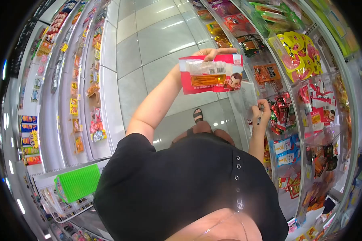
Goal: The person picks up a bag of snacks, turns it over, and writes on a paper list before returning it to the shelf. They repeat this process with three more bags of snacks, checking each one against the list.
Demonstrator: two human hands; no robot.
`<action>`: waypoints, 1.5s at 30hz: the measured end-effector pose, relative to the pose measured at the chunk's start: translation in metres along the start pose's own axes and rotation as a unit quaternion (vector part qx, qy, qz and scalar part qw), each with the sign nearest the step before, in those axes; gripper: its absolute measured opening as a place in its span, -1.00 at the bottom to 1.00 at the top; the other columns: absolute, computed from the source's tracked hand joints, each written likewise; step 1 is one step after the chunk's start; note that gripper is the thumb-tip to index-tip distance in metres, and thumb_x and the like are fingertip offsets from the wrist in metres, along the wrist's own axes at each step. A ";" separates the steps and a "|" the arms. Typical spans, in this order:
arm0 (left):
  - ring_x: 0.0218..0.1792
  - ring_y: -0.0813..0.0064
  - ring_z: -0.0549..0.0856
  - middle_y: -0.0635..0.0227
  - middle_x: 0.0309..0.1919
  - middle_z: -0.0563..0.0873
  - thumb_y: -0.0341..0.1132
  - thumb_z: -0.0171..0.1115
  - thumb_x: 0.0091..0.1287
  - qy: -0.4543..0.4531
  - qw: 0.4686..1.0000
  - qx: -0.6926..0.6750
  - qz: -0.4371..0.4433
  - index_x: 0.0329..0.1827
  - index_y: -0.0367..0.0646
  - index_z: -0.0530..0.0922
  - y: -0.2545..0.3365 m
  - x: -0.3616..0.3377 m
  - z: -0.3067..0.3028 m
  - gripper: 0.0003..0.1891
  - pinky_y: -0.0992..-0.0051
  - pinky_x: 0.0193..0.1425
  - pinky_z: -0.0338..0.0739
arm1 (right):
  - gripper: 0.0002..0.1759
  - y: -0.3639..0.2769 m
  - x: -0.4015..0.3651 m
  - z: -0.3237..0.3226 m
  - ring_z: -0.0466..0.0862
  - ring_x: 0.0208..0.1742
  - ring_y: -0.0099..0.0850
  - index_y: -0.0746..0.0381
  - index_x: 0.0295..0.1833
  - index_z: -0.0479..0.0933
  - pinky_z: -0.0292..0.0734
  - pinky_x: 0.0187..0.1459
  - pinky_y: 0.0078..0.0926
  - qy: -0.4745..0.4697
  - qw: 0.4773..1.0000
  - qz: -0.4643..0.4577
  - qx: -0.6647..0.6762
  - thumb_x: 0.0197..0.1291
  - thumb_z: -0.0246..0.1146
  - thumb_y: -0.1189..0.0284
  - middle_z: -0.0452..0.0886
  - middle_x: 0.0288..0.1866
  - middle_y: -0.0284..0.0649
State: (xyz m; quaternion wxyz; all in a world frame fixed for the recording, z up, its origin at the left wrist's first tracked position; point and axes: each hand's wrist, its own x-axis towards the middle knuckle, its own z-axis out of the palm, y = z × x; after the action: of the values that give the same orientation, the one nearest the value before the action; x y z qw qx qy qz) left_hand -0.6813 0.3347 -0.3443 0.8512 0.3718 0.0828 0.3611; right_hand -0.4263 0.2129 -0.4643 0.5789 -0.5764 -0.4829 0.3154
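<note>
My left hand [208, 54] grips the top edge of a red and white snack packet [211, 74], held up over the aisle. The packet has a clear window with orange-brown strips inside, a barcode and a cartoon face. Its thumb lies across the front, and one finger points out to the right. Lower down, my right hand [261, 113] is beside the edge of the right-hand shelf, fingers curled. A thin dark, shiny thing shows at those fingers; I cannot make out what it is. Similar red packets [318, 116] hang in a clear bin on the right shelf.
Shelves of bagged snacks line the right side, including yellow packs [297, 54] and blue bags [285, 150]. On the left, long white shelves [68, 120] hold small packets. A bright green box-like item [77, 182] sits over a wire basket at lower left. Grey floor tiles [161, 40] run between.
</note>
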 end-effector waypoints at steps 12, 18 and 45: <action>0.31 0.13 0.40 0.09 0.36 0.30 -0.46 0.20 0.13 0.010 0.998 0.067 -0.003 -0.74 -0.04 0.31 0.000 -0.010 0.009 -0.68 0.26 0.26 0.47 | -0.90 -0.036 -0.001 -0.005 0.32 -0.49 -0.69 0.32 -0.37 0.52 0.21 -0.40 -0.72 -0.010 0.999 -0.033 0.023 0.13 0.22 0.49 0.42 -0.56 -0.46; 0.29 0.22 0.43 0.18 0.36 0.29 -0.39 0.25 0.19 -0.010 0.998 0.016 0.062 -0.59 0.04 0.33 -0.007 -0.007 -0.002 -0.72 0.25 0.21 0.54 | -0.87 -0.034 -0.011 0.003 0.48 -0.56 -0.66 0.19 -0.25 0.67 0.37 -0.49 -0.62 -0.052 0.990 -0.084 -0.103 0.05 0.37 0.43 0.52 -0.65 -0.31; 0.36 0.06 0.31 0.22 0.44 0.16 -0.34 0.33 0.18 -0.109 0.976 -0.189 0.005 -0.47 0.06 0.40 -0.088 0.024 0.049 -0.78 0.09 0.33 0.38 | -0.62 -0.046 -0.038 0.007 0.46 -0.63 -0.41 0.08 -0.16 0.72 0.32 -0.51 -0.53 0.030 0.916 -0.345 -0.201 -0.19 0.42 0.64 0.58 -0.57 -0.25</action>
State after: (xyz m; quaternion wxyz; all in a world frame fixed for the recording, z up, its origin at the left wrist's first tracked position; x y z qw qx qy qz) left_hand -0.5954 0.2822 -0.3677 0.9080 0.2420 -0.0825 0.3320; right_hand -0.4540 0.1739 -0.4283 0.5377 -0.4872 -0.6877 -0.0249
